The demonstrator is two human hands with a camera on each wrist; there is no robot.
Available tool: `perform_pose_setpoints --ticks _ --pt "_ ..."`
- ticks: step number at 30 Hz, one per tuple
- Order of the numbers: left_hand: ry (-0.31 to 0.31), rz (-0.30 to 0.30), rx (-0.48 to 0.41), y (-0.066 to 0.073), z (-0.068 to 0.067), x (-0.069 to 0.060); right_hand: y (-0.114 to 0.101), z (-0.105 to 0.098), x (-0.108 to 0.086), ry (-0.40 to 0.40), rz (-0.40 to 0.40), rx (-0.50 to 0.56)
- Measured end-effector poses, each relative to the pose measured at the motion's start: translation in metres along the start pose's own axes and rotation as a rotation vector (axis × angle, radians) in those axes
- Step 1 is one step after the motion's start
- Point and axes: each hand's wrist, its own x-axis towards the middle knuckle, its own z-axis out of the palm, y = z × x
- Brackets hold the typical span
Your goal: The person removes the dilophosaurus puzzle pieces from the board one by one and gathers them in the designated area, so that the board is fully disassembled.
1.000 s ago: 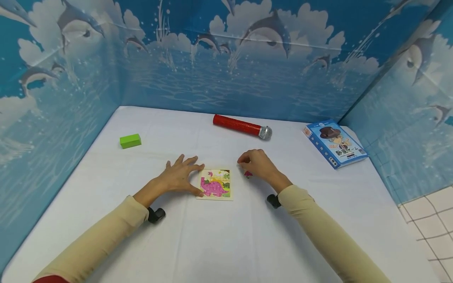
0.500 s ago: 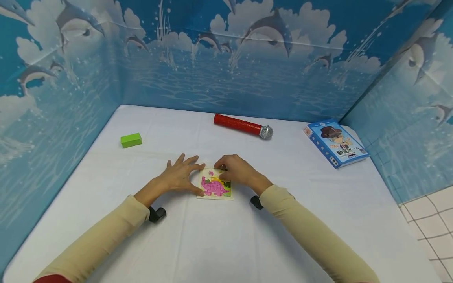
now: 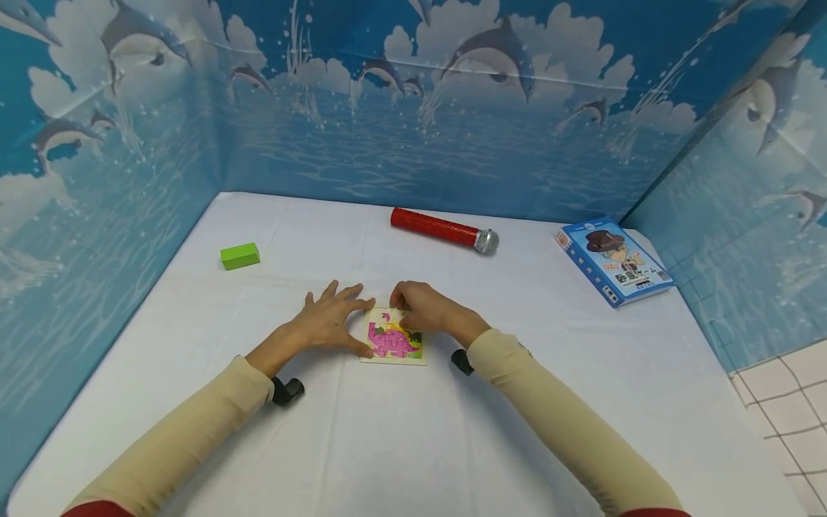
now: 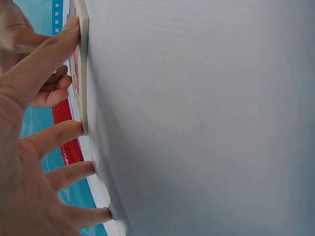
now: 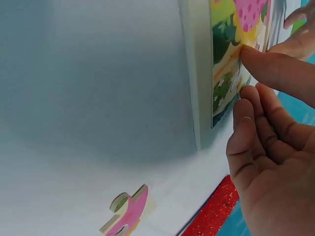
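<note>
A small jigsaw puzzle of a pink dinosaur (image 3: 393, 343) lies flat in a pale frame. My left hand (image 3: 323, 323) is spread at its left side, thumb and index fingertip touching the near and far left corners. The other left fingers rest on the cloth in the left wrist view. My right hand (image 3: 431, 310) is over the upper right of the puzzle, thumb and fingertips pinching what looks like a puzzle piece (image 5: 238, 77), partly hidden by the fingers. A loose pink puzzle piece (image 5: 132, 214) lies beside the frame in the right wrist view; the head view hides it.
A red toy microphone (image 3: 436, 227) lies behind the puzzle. At the back left sits a green block (image 3: 240, 256). A blue game box (image 3: 614, 262) lies at the far right. Dolphin-print cloth (image 3: 388, 158) walls in the white table (image 3: 381, 445).
My right hand has moved left, from above the cloth right of the puzzle onto its upper right, and has barely shifted in the last half second. The left hand stays put.
</note>
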Motion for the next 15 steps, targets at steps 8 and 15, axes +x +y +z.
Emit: perform_pose_setpoints --ticks 8,15 --pt "0.001 0.001 0.0 0.0002 0.0005 0.0 0.0005 -0.0016 0.0011 0.014 0.021 0.029" --pt "-0.003 -0.005 0.006 -0.0015 0.0009 0.0005 0.0038 -0.0001 -0.0009 0.072 -0.02 0.034"
